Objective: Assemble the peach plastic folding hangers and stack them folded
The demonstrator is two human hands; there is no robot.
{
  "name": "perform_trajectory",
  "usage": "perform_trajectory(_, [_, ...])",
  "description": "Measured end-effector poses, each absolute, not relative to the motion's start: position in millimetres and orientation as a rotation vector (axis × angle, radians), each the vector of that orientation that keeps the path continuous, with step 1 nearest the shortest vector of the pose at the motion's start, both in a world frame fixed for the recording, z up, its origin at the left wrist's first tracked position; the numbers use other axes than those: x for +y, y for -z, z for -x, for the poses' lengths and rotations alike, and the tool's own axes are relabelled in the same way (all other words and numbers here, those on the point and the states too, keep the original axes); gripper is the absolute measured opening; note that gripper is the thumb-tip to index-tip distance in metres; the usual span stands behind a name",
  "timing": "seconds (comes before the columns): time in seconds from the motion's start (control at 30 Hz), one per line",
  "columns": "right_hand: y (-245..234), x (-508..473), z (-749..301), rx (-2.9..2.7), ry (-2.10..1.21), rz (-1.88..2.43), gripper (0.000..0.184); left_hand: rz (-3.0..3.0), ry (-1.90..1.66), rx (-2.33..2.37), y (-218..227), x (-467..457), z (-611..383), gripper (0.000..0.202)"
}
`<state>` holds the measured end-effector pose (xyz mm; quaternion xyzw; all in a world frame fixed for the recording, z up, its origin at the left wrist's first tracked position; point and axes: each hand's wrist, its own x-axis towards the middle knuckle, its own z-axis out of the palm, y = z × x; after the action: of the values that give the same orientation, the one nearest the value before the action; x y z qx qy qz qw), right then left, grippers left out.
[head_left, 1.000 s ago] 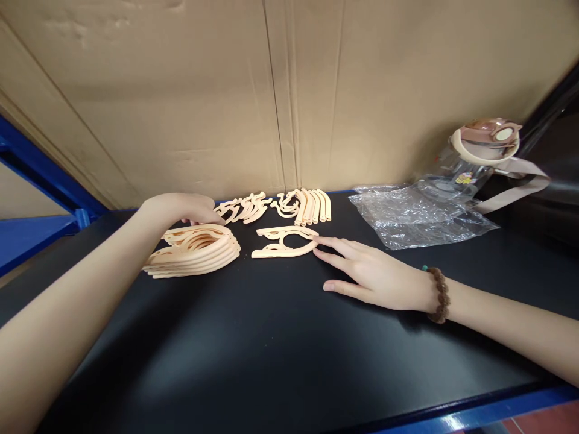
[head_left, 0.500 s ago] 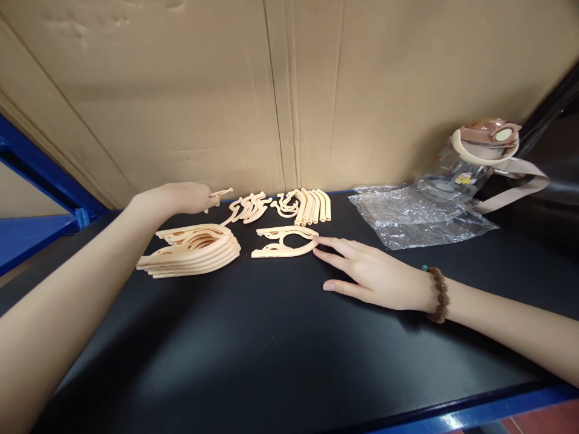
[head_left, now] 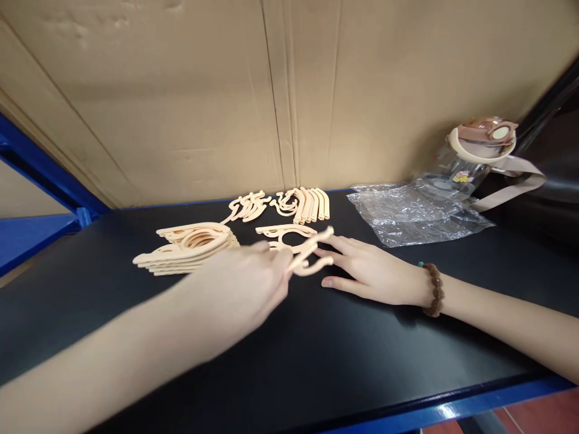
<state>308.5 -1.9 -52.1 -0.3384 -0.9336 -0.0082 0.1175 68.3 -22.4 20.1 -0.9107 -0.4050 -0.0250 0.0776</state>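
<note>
My left hand (head_left: 246, 283) is closed on a peach plastic hook piece (head_left: 312, 256), held just above the black table (head_left: 289, 355) near the middle. My right hand (head_left: 368, 271) lies flat and open on the table, fingertips at a flat peach hanger part (head_left: 278, 232). A stack of assembled peach hangers (head_left: 185, 247) sits to the left. Behind it lie a small pile of hook pieces (head_left: 246, 208) and a row of curved arm pieces (head_left: 307, 205).
A crumpled clear plastic bag (head_left: 414, 214) lies at the back right, with a clear water bottle with a pink lid and strap (head_left: 479, 154) beside it. A cardboard wall (head_left: 271, 90) closes the back. A blue frame (head_left: 40, 181) runs along the left.
My left hand took a hook piece from the pile at the back and brought it forward and right, to beside my right hand. The right hand has stayed almost still.
</note>
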Motion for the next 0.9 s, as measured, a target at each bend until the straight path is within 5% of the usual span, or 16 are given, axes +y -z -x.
perform_trajectory(0.2, [52.3,-0.9,-310.2,-2.724,-0.015,0.962,0.054,2.678,0.149,-0.777,18.3,-25.4,-64.1,0.021])
perform_trajectory(0.57, [50.6,-1.3,-310.7,-2.599,0.023,0.887,0.052,2.665,0.186,-0.711,36.5,-9.6,-55.8,0.017])
perform_trajectory(0.73, [48.4,-3.8,-308.3,-2.558,0.087,0.695,0.026,2.646,0.197,-0.713,38.2,-10.5,-57.0,0.017])
perform_trajectory(0.9, [47.9,-7.3,-304.8,-2.537,0.221,0.655,0.021,2.723,0.211,-0.806,37.4,-12.0,-57.5,0.02])
